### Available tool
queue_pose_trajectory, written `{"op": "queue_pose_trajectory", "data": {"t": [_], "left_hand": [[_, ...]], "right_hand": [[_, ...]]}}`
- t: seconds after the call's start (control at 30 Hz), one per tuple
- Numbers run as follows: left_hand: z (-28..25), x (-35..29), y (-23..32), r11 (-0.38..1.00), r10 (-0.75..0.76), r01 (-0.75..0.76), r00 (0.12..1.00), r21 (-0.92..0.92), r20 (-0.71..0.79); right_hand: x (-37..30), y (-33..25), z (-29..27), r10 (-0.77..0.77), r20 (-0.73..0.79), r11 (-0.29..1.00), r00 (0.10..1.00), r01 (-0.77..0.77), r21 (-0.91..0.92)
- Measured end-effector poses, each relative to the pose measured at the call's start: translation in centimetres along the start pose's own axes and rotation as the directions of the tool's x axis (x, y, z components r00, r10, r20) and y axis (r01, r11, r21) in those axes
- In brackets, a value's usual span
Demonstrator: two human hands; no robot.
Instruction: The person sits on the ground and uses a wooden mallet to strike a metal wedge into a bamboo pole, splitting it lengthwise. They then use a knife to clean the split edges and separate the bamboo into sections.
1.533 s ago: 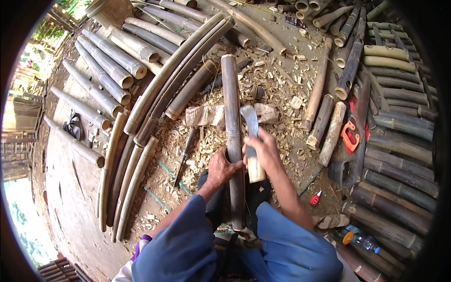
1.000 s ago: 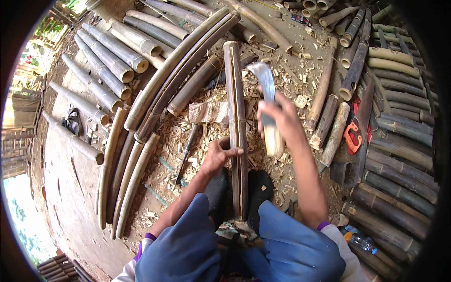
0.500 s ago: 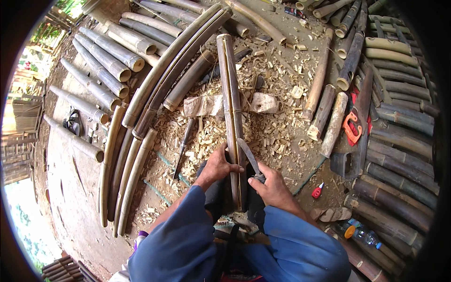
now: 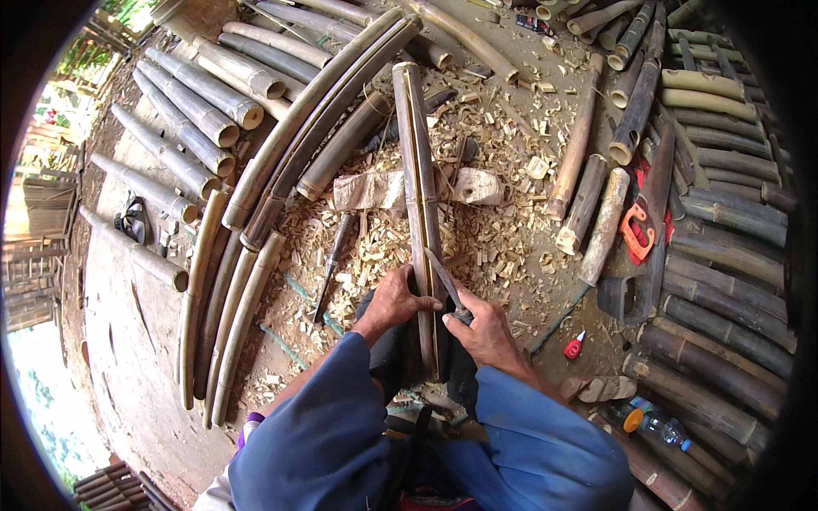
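A long bamboo pole (image 4: 420,183), slit along its length, stands between my knees and leans away over a wooden block (image 4: 371,192). My left hand (image 4: 399,300) is wrapped around the pole's left side, thumb lying across its front. In my right hand (image 4: 486,330) is a knife (image 4: 444,274) with a dark curved blade. The blade lies across the pole's right side, its tip at the slit just above my left thumb. Left of the block, a narrow dark-bladed tool (image 4: 334,268) rests among the wood shavings (image 4: 498,243).
Curved bamboo lengths (image 4: 223,315) and cut bamboo tubes (image 4: 183,111) lie to the left. More bamboo poles (image 4: 724,341) are stacked on the right. Near them are an orange-handled saw (image 4: 637,232), a small red bottle (image 4: 574,346) and a plastic bottle (image 4: 660,426).
My right hand has shifted slightly left with the knife, and the blade has moved left onto the slit. The left hand and pole stay nearly in place.
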State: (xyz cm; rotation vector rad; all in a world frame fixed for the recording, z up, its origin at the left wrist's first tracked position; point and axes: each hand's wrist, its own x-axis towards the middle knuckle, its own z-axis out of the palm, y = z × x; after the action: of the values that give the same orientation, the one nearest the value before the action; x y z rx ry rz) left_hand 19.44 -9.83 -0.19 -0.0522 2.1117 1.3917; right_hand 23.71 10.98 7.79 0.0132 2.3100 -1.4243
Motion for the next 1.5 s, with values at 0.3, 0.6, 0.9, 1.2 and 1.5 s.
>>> {"op": "queue_pose_trajectory", "data": {"t": [0.3,0.6,0.9,1.2,1.5], "left_hand": [[0.0,-0.1,-1.5,0.998,-0.041,0.042,0.999,0.045,-0.035],[1.2,0.1,-0.4,0.996,-0.065,0.075,0.983,0.052,-0.172],[1.0,-0.1,1.9,0.984,-0.089,0.124,0.964,0.125,-0.252],[1.8,-0.1,-1.8,0.957,-0.087,0.129,0.982,0.259,-0.168],[-0.4,-0.4,-2.5,0.995,-0.006,0.014,0.996,-0.094,0.088]], "right_hand": [[6.2,-0.8,1.9,-0.117,-0.125,0.993,0.985,0.115,-0.023],[4.1,-2.7,-0.9,0.032,-0.05,0.947,0.998,-0.015,0.321],[-1.0,-0.6,-0.1,0.233,0.118,0.894,0.965,-0.26,0.365],[7.5,-3.8,-0.6,0.17,0.048,0.889,0.984,-0.174,0.424],[4.4,-2.4,-0.9,-0.052,0.026,0.986,0.998,0.056,-0.158]]}}
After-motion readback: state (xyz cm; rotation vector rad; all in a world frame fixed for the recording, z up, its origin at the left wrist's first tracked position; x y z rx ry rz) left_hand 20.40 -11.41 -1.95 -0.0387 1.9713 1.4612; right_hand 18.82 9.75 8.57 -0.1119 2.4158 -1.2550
